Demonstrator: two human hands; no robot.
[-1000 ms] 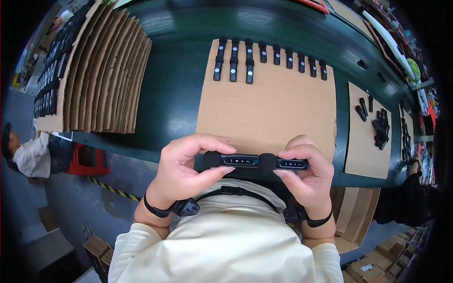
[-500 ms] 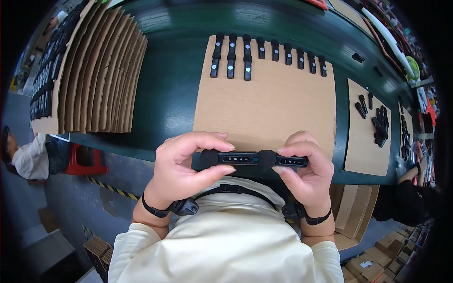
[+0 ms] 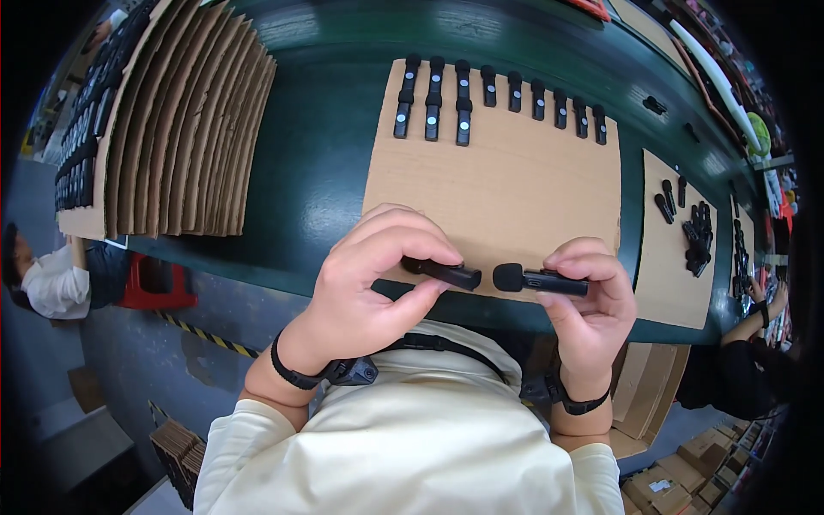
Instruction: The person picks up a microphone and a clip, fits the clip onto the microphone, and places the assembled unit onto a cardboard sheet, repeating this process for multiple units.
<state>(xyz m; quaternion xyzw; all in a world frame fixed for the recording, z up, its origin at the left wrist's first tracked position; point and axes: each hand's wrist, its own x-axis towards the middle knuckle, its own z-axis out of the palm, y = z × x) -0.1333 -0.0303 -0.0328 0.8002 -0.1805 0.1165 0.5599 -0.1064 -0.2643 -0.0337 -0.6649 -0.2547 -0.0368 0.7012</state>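
Observation:
Between the thumb and fingers of my left hand (image 3: 378,279) is a small black wireless microphone (image 3: 459,275), its far end partly covered by my fingers. My right hand (image 3: 592,296) pinches a second black microphone (image 3: 562,282), whose round foam tip (image 3: 508,276) points left toward the first. A narrow gap separates the two. Both are held above the near edge of a cardboard sheet (image 3: 498,193). At the sheet's far side lie several like microphones (image 3: 463,129) in rows, each with a pale round spot; the left ones are lined up two deep.
Upright cardboard sheets (image 3: 189,129) stand packed together on the left of the green table (image 3: 313,146). At the right, another cardboard sheet (image 3: 665,283) carries a heap of black microphones (image 3: 699,240). Other people (image 3: 56,279) are at both sides. A red stool (image 3: 154,287) stands at left.
The two microphones, end to end before, are now apart. My left hand has moved right and turned its microphone over; my right hand has shifted slightly right.

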